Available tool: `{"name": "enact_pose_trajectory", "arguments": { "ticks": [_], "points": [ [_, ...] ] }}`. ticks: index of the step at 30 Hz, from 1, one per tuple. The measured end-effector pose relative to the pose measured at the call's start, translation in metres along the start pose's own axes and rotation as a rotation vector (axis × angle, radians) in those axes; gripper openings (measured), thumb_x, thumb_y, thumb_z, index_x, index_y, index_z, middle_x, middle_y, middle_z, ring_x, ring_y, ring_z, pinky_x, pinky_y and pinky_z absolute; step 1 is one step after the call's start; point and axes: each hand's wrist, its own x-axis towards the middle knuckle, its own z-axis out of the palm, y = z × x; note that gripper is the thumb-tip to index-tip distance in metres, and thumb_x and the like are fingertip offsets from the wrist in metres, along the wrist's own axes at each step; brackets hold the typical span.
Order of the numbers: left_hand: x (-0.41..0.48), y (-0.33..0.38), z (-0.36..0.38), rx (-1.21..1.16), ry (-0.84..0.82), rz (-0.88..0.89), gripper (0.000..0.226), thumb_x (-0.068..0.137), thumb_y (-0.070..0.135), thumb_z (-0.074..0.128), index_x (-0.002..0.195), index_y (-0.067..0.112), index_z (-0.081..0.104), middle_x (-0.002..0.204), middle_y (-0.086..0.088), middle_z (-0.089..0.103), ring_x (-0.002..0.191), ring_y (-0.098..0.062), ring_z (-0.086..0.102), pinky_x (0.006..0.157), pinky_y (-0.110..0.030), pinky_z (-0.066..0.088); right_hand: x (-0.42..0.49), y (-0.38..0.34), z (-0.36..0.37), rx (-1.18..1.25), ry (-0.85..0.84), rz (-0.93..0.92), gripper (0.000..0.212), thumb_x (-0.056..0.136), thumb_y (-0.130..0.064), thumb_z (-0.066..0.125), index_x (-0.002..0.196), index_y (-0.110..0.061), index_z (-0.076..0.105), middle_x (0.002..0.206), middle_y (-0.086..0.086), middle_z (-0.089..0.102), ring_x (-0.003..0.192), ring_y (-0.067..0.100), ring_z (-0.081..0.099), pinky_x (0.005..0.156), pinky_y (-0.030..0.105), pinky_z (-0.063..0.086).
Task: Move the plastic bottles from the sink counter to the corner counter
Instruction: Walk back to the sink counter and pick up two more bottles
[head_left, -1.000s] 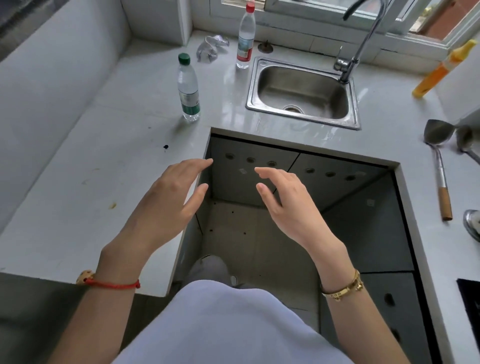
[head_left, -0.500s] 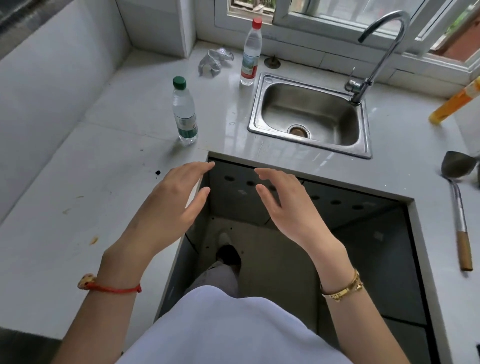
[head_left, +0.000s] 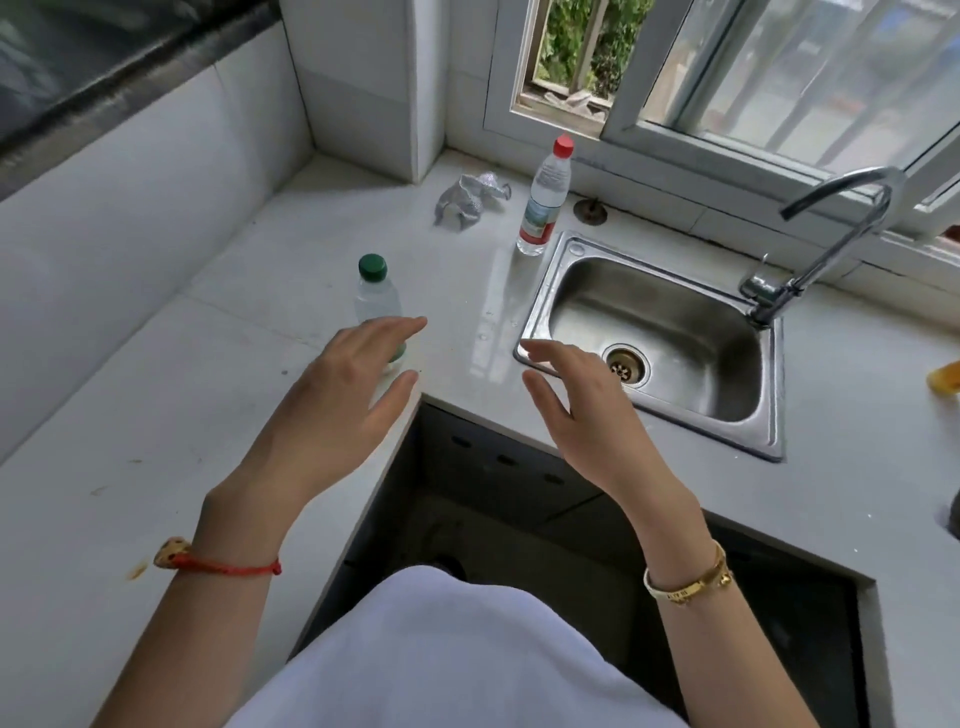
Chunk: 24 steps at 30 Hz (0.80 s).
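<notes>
A clear plastic bottle with a green cap (head_left: 375, 291) stands upright on the white counter left of the sink. My left hand (head_left: 337, 395) hovers open just in front of it, fingers spread and covering its lower part, holding nothing. A second clear bottle with a red cap and red-green label (head_left: 543, 200) stands upright at the sink's back left corner. My right hand (head_left: 576, 410) is open over the counter's front edge by the sink's near left corner, empty.
The steel sink (head_left: 654, 332) has a curved tap (head_left: 810, 249) at its right. Crumpled foil (head_left: 467, 200) lies near the corner (head_left: 332, 187) under the window. A dark open cavity (head_left: 519, 519) drops away below my hands. An orange object (head_left: 945, 376) shows at the right edge.
Both hands moved forward from over the cavity to above the counter. My left hand came up to the green-capped bottle. The view tilted up toward the window.
</notes>
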Motion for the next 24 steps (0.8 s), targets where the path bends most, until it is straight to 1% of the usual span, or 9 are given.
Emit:
{"name": "enact_pose_trajectory", "arguments": {
  "ticks": [2,4,7,9,12,16,18,21,24],
  "points": [
    [0.017,0.000,-0.004,0.017,0.024,-0.019,0.048,0.095,0.028,0.050,0.142,0.029,0.040,0.143,0.006,0.047,0.129,-0.014,0.044,0.105,-0.036,0.043,0.018,0.004,-0.006,0.009,0.012,-0.022,0.037,0.099,-0.034,0.043,0.134,-0.025,0.047,0.130,-0.007,0.058,0.124,0.014,0.047,0.105,0.032,0.038],
    [0.031,-0.001,-0.005,0.036,0.040,-0.031,0.047,0.095,0.028,0.050,0.142,0.029,0.040,0.144,0.008,0.046,0.129,-0.012,0.042,0.103,-0.030,0.040,0.035,0.007,-0.010,0.021,0.018,-0.044,0.037,0.098,-0.033,0.044,0.134,-0.024,0.048,0.127,-0.006,0.060,0.121,0.016,0.048,0.102,0.031,0.037],
    [0.048,-0.002,-0.004,0.041,0.062,-0.059,0.046,0.096,0.028,0.049,0.141,0.030,0.040,0.141,0.010,0.047,0.127,-0.009,0.040,0.098,-0.023,0.035,0.055,0.012,-0.014,0.029,-0.001,-0.072,0.038,0.098,-0.034,0.043,0.135,-0.025,0.047,0.128,-0.007,0.059,0.122,0.015,0.047,0.103,0.031,0.036],
    [0.057,-0.004,-0.003,0.034,0.070,-0.084,0.046,0.095,0.028,0.050,0.141,0.030,0.041,0.138,0.011,0.048,0.124,-0.010,0.041,0.096,-0.025,0.037,0.066,0.016,-0.016,0.036,-0.008,-0.091,0.038,0.098,-0.035,0.042,0.135,-0.026,0.047,0.128,-0.006,0.059,0.122,0.015,0.048,0.103,0.032,0.037],
    [0.070,-0.006,0.002,0.027,0.085,-0.132,0.046,0.095,0.025,0.051,0.140,0.028,0.043,0.134,0.010,0.049,0.120,-0.015,0.044,0.098,-0.030,0.041,0.082,0.023,-0.018,0.045,-0.021,-0.122,0.038,0.098,-0.034,0.042,0.134,-0.024,0.048,0.128,-0.006,0.059,0.121,0.015,0.049,0.102,0.029,0.037],
    [0.087,-0.007,0.008,0.032,0.155,-0.178,0.045,0.094,0.021,0.053,0.138,0.025,0.047,0.129,0.007,0.051,0.115,-0.017,0.044,0.098,-0.029,0.038,0.103,0.032,-0.022,0.039,-0.070,-0.169,0.038,0.098,-0.034,0.043,0.135,-0.023,0.048,0.128,-0.005,0.059,0.123,0.017,0.048,0.103,0.030,0.037],
    [0.096,-0.007,0.011,0.050,0.185,-0.201,0.045,0.093,0.020,0.054,0.137,0.024,0.049,0.129,0.006,0.051,0.116,-0.018,0.041,0.099,-0.031,0.037,0.113,0.036,-0.026,0.035,-0.082,-0.193,0.038,0.098,-0.034,0.044,0.134,-0.022,0.048,0.128,-0.004,0.059,0.123,0.017,0.048,0.104,0.031,0.037],
    [0.113,-0.012,0.013,0.113,0.228,-0.228,0.044,0.090,0.018,0.058,0.134,0.025,0.053,0.133,0.004,0.050,0.121,-0.023,0.038,0.101,-0.039,0.037,0.128,0.044,-0.030,0.033,-0.095,-0.212,0.038,0.098,-0.034,0.044,0.134,-0.022,0.048,0.128,-0.004,0.059,0.123,0.017,0.049,0.105,0.034,0.038],
    [0.130,-0.026,0.014,0.146,0.206,-0.299,0.046,0.089,0.016,0.060,0.133,0.026,0.053,0.138,0.003,0.047,0.128,-0.025,0.034,0.104,-0.041,0.035,0.145,0.053,-0.033,0.021,-0.109,-0.225,0.038,0.098,-0.033,0.044,0.134,-0.020,0.049,0.129,-0.002,0.060,0.123,0.020,0.049,0.105,0.034,0.038]
  ]
}}
